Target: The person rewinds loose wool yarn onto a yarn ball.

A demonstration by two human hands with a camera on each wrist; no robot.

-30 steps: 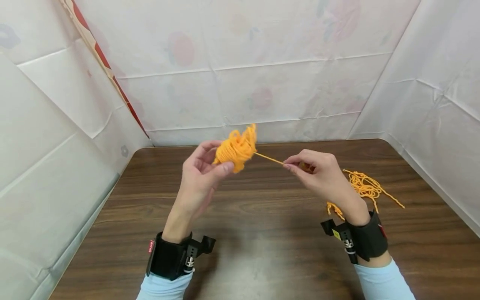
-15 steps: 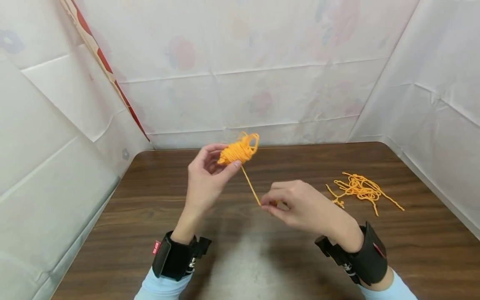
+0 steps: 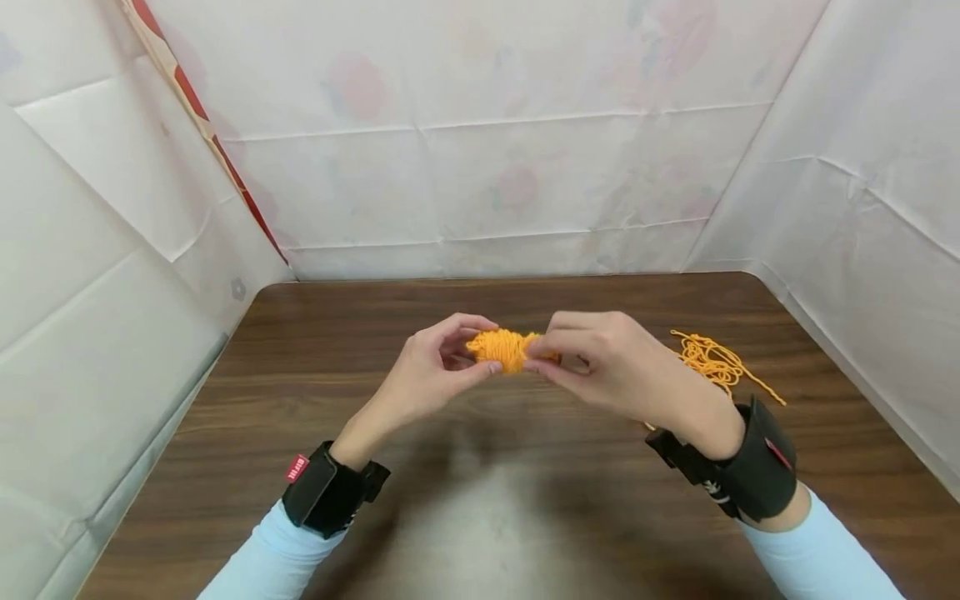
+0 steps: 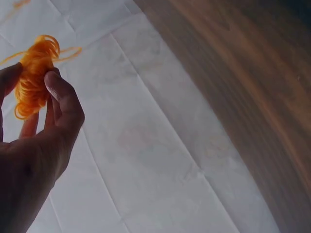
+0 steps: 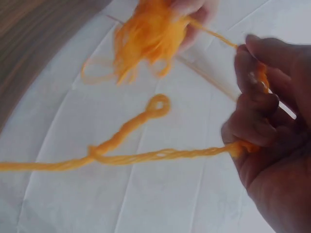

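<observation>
Come together since half a second ago: right hand (image 3: 600,362), then low and apart at the end of a taut strand, now up against the orange yarn bundle (image 3: 504,347), and the bundle itself brought down from above the left hand (image 3: 435,375) to sit squarely between the two. Pinched on the left side of the bundle between left thumb and fingertips, seen in the left wrist view as a small coil of loops held at the fingertips (image 4: 57,86). Right hand curled around a strand of yarn (image 5: 160,155) that runs through the closed fingers and trails out in a knotted loop, fingertips touching the right side of the bundle. Loose tangle of the same yarn (image 3: 716,360) lying on the brown table (image 3: 480,500) just beyond the right wrist, well clear of the left hand.
</observation>
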